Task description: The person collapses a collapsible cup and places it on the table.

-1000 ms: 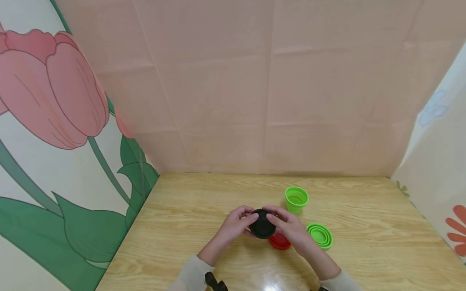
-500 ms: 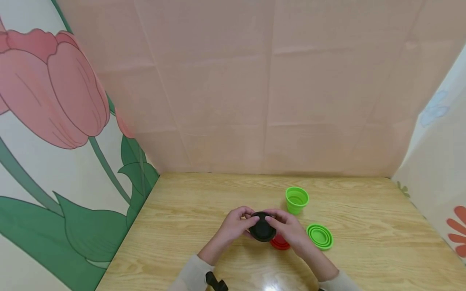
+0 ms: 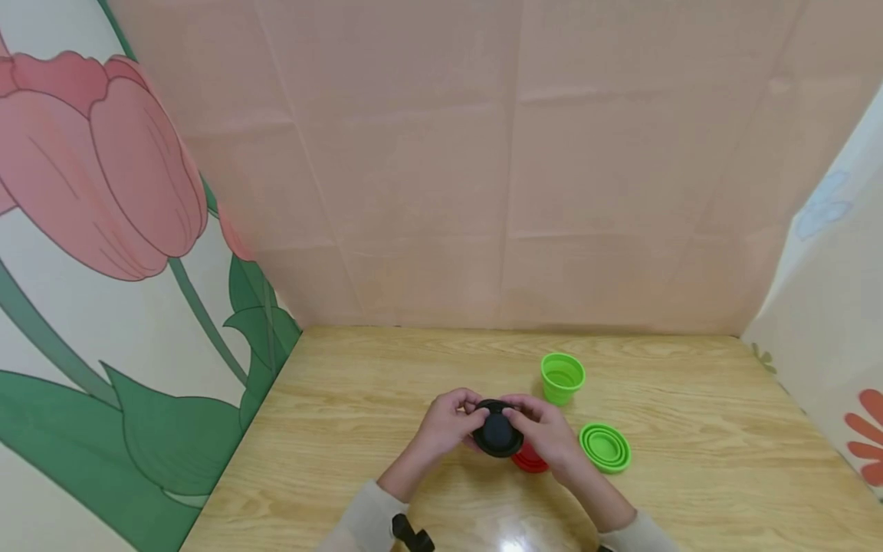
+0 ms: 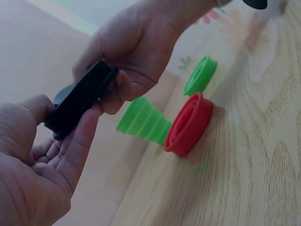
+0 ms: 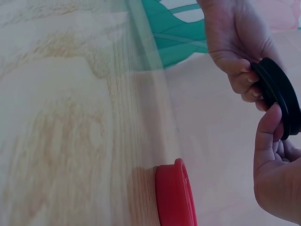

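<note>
Left hand (image 3: 441,428) and right hand (image 3: 548,433) — each grip closed, pinching a round, black, rubbery-looking disc (image 3: 497,437) above the wood-grain tabletop (image 3: 345,399). Clock positions about it, from the person's side: tapered lime-green ribbed cup (image 3: 562,379), two; low lime-green ringed disc (image 3: 605,447), three; low red ringed disc (image 3: 532,460), four o'clock.

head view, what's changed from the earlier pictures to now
The black piece sits slightly lower in the picture, its middle now a paler round. Nothing was let go: left hand and right hand still grip it. Tall green cup, flat green piece, red piece: unmoved.
</note>
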Action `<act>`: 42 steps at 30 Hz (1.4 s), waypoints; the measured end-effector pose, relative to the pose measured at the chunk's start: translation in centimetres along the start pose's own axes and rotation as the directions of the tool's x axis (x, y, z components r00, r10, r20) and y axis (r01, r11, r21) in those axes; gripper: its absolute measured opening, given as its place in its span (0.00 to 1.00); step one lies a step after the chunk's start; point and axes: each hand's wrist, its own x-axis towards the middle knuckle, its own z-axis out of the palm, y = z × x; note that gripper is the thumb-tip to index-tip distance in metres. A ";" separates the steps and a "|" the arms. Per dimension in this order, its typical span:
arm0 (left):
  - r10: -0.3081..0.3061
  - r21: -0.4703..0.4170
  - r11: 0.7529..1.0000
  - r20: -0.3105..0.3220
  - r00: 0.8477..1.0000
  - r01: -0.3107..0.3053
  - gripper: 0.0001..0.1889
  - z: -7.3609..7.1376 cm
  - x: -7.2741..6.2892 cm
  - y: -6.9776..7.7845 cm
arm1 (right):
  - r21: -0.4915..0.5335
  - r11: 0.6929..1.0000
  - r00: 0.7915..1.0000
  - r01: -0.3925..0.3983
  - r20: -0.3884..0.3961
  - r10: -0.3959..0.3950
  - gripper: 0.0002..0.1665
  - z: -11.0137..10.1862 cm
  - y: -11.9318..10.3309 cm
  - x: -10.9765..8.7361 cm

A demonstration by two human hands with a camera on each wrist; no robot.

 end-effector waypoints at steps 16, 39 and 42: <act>-0.025 -0.046 0.999 0.001 1.000 0.025 0.18 -0.4 -0.2 -0.3 | 0.143 0.987 0.995 -0.071 0.076 0.061 0.29 -0.1 0.2 0.1; -0.068 -0.138 0.987 0.078 0.995 0.078 0.20 -1.7 0.0 -0.6 | 0.220 0.971 0.975 -0.093 0.216 0.045 0.30 -1.5 0.0 0.2; -0.069 -0.138 0.987 0.075 0.995 0.079 0.19 -1.7 0.0 -0.6 | 0.213 0.973 0.975 -0.094 0.219 0.047 0.30 -1.6 0.0 0.3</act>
